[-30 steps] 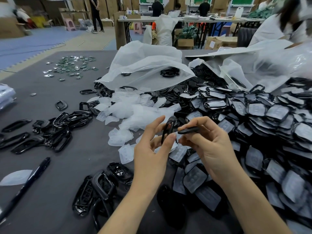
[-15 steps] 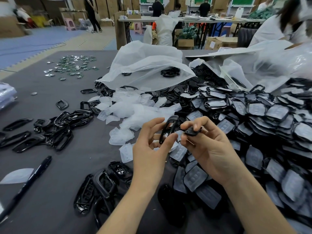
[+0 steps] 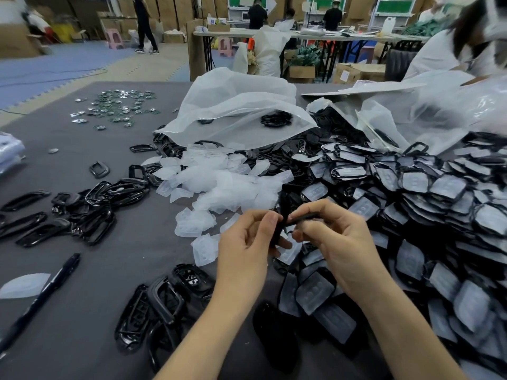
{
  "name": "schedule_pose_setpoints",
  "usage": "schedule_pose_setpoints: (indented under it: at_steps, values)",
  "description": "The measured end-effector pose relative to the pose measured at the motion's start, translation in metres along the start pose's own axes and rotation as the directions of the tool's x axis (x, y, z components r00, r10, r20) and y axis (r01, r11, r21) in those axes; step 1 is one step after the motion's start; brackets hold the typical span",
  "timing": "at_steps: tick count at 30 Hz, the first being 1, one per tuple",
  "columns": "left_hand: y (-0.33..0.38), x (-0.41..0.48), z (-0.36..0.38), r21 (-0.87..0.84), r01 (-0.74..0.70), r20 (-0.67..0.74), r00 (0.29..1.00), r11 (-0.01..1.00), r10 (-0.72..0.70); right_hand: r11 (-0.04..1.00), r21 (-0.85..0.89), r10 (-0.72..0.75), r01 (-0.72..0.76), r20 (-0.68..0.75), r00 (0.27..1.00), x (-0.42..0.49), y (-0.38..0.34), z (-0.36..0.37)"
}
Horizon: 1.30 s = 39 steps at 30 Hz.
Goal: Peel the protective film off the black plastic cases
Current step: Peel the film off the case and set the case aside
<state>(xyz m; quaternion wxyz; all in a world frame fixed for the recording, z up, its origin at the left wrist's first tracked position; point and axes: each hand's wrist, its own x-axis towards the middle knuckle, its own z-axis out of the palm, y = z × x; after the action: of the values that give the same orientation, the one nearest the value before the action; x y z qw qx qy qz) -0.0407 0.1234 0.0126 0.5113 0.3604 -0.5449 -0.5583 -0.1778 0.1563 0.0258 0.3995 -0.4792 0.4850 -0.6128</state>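
Nearest the camera, a cluster of bare cases is lying on the grey surface, with a pen lying to its left. Just beyond, a worker is holding one black case edge-on above the surface. The left hand is making its grip by pinching the case between thumb and fingers. The right hand is pinching a dark strip that is meeting the case near its top. Motion blur is hiding whether any film is lifting. To the right, a deep pile of filmed cases is spreading to the frame's edge, waiting to be peeled. Beyond the hands, a heap of peeled film is sitting mid-surface, with stripped cases lying to its left. Farther back, a plastic bag is slumping over loose black parts. Judging by the piles, the job is looking well under way but far from finished, the filmed pile appearing much larger than the bare ones.
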Motion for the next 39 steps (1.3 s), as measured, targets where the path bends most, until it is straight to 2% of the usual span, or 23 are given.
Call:
schedule_pose_setpoints:
  at_steps: [4,8,16,19,21,24,28,33,39]
  values:
    - [-0.002,0.002,0.000,-0.081,0.133,0.079,0.989,0.988,-0.127,0.976,-0.215,-0.048,0.042,-0.022,0.999,-0.001,0.000,0.003]
    - [-0.003,0.003,0.000,-0.189,0.229,0.128,0.970,0.955,-0.207,0.945,-0.323,-0.078,0.045,-0.090,0.993,0.000,0.003,0.005]
    - [-0.010,0.005,-0.004,-0.084,0.230,0.208,0.956,0.970,-0.209,0.929,-0.365,-0.112,0.060,-0.124,0.986,0.001,0.005,0.003]
    - [-0.011,0.007,-0.006,-0.119,0.252,0.253,0.943,0.960,-0.216,0.945,-0.325,-0.089,0.035,-0.155,0.984,0.002,0.003,0.002]
    - [-0.010,0.009,-0.008,-0.177,0.283,0.297,0.928,0.943,-0.223,0.975,-0.219,0.010,-0.044,-0.156,0.988,0.002,0.001,0.000]
    - [-0.006,0.010,-0.010,-0.230,0.359,0.348,0.898,0.904,-0.268,0.987,-0.047,0.151,-0.153,-0.032,0.988,0.003,-0.002,-0.004]
    - [-0.003,0.010,-0.013,-0.275,0.417,0.349,0.883,0.866,-0.314,0.972,0.082,0.216,-0.219,0.048,0.975,0.004,0.000,-0.008]
    - [-0.002,0.011,-0.013,-0.292,0.394,0.285,0.905,0.871,-0.314,0.969,0.114,0.219,-0.221,0.029,0.975,0.003,0.005,-0.009]
    - [-0.004,0.009,-0.010,-0.199,0.255,0.154,0.962,0.946,-0.227,0.984,0.043,0.176,-0.173,-0.081,0.981,0.004,0.009,-0.004]
